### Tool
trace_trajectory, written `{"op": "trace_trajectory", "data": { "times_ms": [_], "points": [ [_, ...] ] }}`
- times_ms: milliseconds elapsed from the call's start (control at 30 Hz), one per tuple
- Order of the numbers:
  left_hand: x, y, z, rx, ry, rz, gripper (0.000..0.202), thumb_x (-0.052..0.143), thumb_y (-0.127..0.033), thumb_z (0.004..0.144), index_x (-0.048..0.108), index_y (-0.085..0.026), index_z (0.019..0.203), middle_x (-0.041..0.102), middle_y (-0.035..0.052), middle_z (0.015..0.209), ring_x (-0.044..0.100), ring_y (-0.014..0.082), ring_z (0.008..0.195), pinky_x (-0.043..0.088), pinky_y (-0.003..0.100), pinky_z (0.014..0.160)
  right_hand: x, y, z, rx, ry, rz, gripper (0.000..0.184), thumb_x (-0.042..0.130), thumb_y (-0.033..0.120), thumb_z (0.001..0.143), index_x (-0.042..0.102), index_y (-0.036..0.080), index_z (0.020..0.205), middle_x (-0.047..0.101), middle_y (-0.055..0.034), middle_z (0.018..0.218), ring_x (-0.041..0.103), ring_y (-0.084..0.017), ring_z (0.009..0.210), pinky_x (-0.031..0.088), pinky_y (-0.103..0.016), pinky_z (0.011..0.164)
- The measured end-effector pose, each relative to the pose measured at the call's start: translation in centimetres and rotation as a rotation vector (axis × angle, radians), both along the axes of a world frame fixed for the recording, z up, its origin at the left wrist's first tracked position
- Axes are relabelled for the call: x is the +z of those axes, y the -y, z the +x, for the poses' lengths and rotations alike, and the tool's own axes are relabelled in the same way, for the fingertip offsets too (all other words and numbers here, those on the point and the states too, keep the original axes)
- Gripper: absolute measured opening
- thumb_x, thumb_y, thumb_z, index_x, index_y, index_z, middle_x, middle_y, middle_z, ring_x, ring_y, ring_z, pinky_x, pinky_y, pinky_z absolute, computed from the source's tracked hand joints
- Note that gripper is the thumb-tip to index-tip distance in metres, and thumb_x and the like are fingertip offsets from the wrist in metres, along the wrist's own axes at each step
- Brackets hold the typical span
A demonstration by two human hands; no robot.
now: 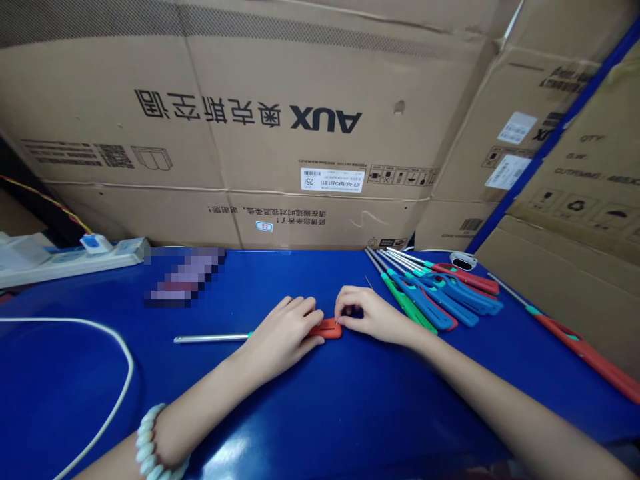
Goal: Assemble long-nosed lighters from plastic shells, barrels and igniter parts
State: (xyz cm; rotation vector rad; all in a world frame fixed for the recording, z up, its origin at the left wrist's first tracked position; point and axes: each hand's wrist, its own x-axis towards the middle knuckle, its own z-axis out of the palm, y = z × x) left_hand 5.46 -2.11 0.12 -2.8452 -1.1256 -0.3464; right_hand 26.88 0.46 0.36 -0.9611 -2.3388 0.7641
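Observation:
An orange long-necked gas lighter [327, 329] lies on the blue table, its silver tube pointing left. My left hand [287, 330] is closed over the lighter's handle and hides most of it. At the handle's right end, my right hand [367, 315] is closed in a pinch, thumb and index finger together. A tiny pale bit shows at those fingertips, too small to name. Just beyond my right hand lies a thin dark rod [369, 283], partly hidden.
Several blue, green and red lighters [430, 300] are heaped at the back right. Another red lighter [580, 347] lies along the right edge. A power strip [75, 260] and a white cable [127, 360] are at left. Cardboard walls [250, 153] stand behind.

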Motion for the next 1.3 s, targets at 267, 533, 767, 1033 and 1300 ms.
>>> {"op": "trace_trajectory", "data": {
  "times_ms": [267,533,767,1033,1300],
  "points": [
    [-0.2,0.0,-0.1,-0.015,0.030,-0.004,0.009,0.058,-0.024,0.088,0.051,-0.018,0.084,0.055,0.0025,0.090,0.054,0.0203,0.081,0.039,0.035,0.075,0.5,0.7,-0.4,0.001,0.129,0.144,0.011,0.058,0.008,0.082,0.062,0.017,0.079,0.058,-0.0014,0.084,0.054,-0.015,0.081,0.041,-0.026,0.076],
    [-0.4,0.0,-0.1,-0.017,0.022,0.011,0.009,0.057,-0.024,0.088,0.051,-0.018,0.085,0.056,0.0030,0.090,0.054,0.0211,0.082,0.038,0.035,0.075,0.5,1.0,-0.5,-0.013,0.297,0.328,0.007,0.057,0.013,0.084,0.062,0.018,0.082,0.057,-0.0027,0.087,0.052,-0.016,0.081,0.038,-0.030,0.081],
    [-0.2,0.1,0.1,-0.039,-0.007,0.052,0.011,0.051,-0.025,0.092,0.053,-0.018,0.084,0.055,0.0041,0.090,0.054,0.0201,0.080,0.038,0.033,0.073,0.6,1.4,-0.7,-0.026,0.394,0.389,0.009,0.053,0.017,0.087,0.059,0.018,0.081,0.056,-0.0040,0.086,0.049,-0.017,0.080,0.037,-0.030,0.076],
    [-0.3,0.1,0.1,-0.042,-0.006,0.055,0.010,0.053,-0.025,0.091,0.053,-0.017,0.084,0.055,0.0040,0.089,0.054,0.0208,0.081,0.037,0.033,0.072,0.6,1.3,-0.8,-0.019,0.439,0.391,0.012,0.050,0.020,0.090,0.057,0.018,0.081,0.056,-0.0048,0.087,0.049,-0.017,0.082,0.037,-0.030,0.077],
    [-0.2,0.3,0.1,-0.035,-0.007,0.052,0.008,0.054,-0.024,0.090,0.053,-0.017,0.085,0.055,0.0037,0.090,0.054,0.0205,0.081,0.037,0.033,0.073,1.1,1.1,-0.2,-0.004,0.395,0.340,0.005,0.054,0.018,0.089,0.058,0.018,0.089,0.056,-0.0035,0.090,0.051,-0.017,0.086,0.037,-0.029,0.077]
  ]
}}
